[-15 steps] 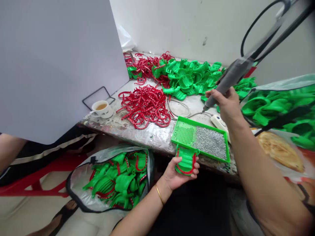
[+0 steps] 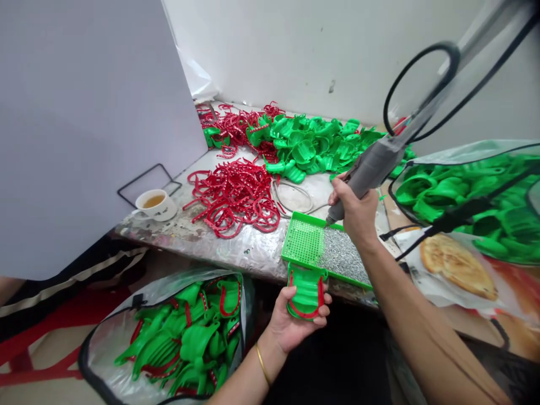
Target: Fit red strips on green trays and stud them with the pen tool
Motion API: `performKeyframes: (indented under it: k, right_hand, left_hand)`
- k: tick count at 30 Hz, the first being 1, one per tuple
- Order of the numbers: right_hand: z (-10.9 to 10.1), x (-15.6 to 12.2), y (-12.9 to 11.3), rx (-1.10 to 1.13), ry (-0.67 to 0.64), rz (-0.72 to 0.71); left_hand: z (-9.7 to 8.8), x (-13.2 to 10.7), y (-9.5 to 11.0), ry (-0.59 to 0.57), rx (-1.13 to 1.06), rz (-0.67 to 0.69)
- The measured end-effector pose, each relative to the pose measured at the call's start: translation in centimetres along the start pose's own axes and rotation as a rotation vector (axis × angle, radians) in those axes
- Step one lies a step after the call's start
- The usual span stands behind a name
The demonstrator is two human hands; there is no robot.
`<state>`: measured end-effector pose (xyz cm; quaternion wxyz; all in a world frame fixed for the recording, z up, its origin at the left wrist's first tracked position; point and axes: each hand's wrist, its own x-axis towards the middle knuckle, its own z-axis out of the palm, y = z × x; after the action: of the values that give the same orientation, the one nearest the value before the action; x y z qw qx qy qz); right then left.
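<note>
My left hand [image 2: 293, 320] is closed on a curved green plastic piece [image 2: 306, 287] with a red U-shaped strip [image 2: 304, 313] along its edge, held just off the table's front edge. My right hand [image 2: 358, 211] grips a grey electric screwdriver [image 2: 369, 169], pointing down to the left. Its tip is over the green perforated tray [image 2: 288, 260], close to a heap of small silver screws [image 2: 343, 252] in the tray's right part. Whether the tip touches a screw is too small to tell.
Red strips [image 2: 236, 194] and green pieces [image 2: 314, 143] lie heaped behind the tray. A cup of brown drink [image 2: 158, 207] stands at the left. An open bag [image 2: 99, 360] of joined pieces sits below; another bag of green pieces [image 2: 442, 191] and flatbread [image 2: 459, 267] lie right.
My right hand has lowered the screwdriver from above the table to the screw tray. My left hand still holds the green piece with its red strip. The view has shifted slightly.
</note>
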<state>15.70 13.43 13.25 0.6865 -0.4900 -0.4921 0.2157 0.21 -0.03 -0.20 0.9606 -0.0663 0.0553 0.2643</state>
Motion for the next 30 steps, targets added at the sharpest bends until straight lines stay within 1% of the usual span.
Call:
performKeyframes:
  k: [6,10,13,17,22,25,30]
  right_hand:
    - [0.9,-0.4,3.1,-0.074,0.056,0.066]
    - [1.0,-0.8,5.2,-0.093,0.100,0.103]
    - [0.9,-1.0,6.3,-0.122,0.132,0.120]
    - [1.0,-1.2,7.1,-0.114,0.150,0.118]
    - [1.3,-1.2,7.8,-0.109,0.150,0.124]
    - [1.4,-1.2,8.0,-0.108,0.168,0.134]
    - [1.4,-1.4,7.9,-0.093,0.158,0.122]
  left_hand:
    - [0.1,0.0,0.1,-0.007,-0.017,-0.018]
    - [0.1,0.0,0.3,0.003,-0.023,-0.033]
    - [0.3,0.0,0.4,0.026,-0.037,-0.046]
    - [0.5,0.0,0.5,0.043,-0.066,-0.062]
    - [0.4,0.0,0.6,0.026,-0.076,-0.064]
    - [0.2,0.0,0.6,0.012,-0.077,-0.065]
    - [0.1,0.0,0.6,0.010,-0.070,-0.064]
